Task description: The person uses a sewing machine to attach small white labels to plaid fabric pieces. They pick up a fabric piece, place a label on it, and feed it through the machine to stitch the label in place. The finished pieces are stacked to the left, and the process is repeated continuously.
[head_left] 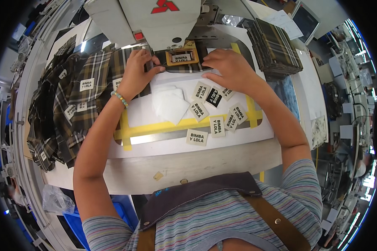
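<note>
A plaid fabric piece (pixel 187 68) lies under the machine head, held by a brass-coloured rectangular clamp frame (pixel 183 56). Inside that frame shows a pale label (pixel 182 58) with dark print. My left hand (pixel 135 72), a beaded bracelet at its wrist, is closed at the left edge of the fabric, thumb and forefinger near each other. Across from it, my right hand (pixel 231 70) rests by the right edge, its fingers stretched out and the thumb apart from the forefinger. Several loose cream labels (pixel 197 137) and one black label (pixel 213 98) lie nearer me.
White backing sheets (pixel 170 104) are piled between my forearms. A stack of plaid pieces (pixel 276 49) stands at the far right. More plaid fabric with labels (pixel 87 85) heaps at the left. The sewing machine head (pixel 163 21) hangs over the work. Yellow tape (pixel 167 128) borders the plate.
</note>
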Demonstrator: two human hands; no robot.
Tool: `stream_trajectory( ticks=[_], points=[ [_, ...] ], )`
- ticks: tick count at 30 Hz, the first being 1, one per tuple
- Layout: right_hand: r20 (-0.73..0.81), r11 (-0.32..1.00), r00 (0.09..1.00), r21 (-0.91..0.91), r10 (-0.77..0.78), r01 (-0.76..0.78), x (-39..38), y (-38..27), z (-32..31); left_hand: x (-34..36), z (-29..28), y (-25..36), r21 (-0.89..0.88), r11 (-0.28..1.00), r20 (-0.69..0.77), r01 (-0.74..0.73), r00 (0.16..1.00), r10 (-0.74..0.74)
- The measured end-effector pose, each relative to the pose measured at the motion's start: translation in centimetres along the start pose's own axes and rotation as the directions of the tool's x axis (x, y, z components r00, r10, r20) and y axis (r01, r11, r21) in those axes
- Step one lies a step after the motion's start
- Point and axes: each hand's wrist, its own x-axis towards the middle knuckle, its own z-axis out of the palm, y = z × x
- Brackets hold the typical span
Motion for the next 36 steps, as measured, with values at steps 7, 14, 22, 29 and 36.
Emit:
stream_trajectory(
  ticks=[7, 14, 22, 29, 36],
  points=[
    [-0.108, 0.990, 0.989, -0.102, -0.105, 0.094, 0.2, 0.3, 1.6, -1.0, -0.9, 1.1, -0.063, 0.990, -0.078, -0.127, 0.990, 0.122],
    [-0.173, 0.986, 0.972, 0.013, -0.162, 0.167, -0.7, -3.1, -0.1, -4.5, -7.4, 1.8, 0.365, 0.839, -0.124, -0.404, 0.872, 0.473],
    [-0.125, 0.992, 0.991, 0.115, -0.038, 0.052, -2.0, -3.1, -1.6, -10.0, -12.2, -4.1, 0.444, 0.877, -0.027, -0.183, 0.976, 0.217],
    [-0.115, 0.945, 0.962, 0.190, -0.248, 0.266, -1.5, -6.9, -1.2, -7.1, -8.1, 1.4, 0.340, 0.923, -0.085, -0.179, 0.972, 0.220],
    [-0.099, 0.861, 0.858, -0.135, -0.505, 0.491, -0.9, -10.0, 1.9, -6.4, -2.7, -3.4, 0.555, 0.825, 0.047, -0.108, 0.994, 0.099]
  ],
)
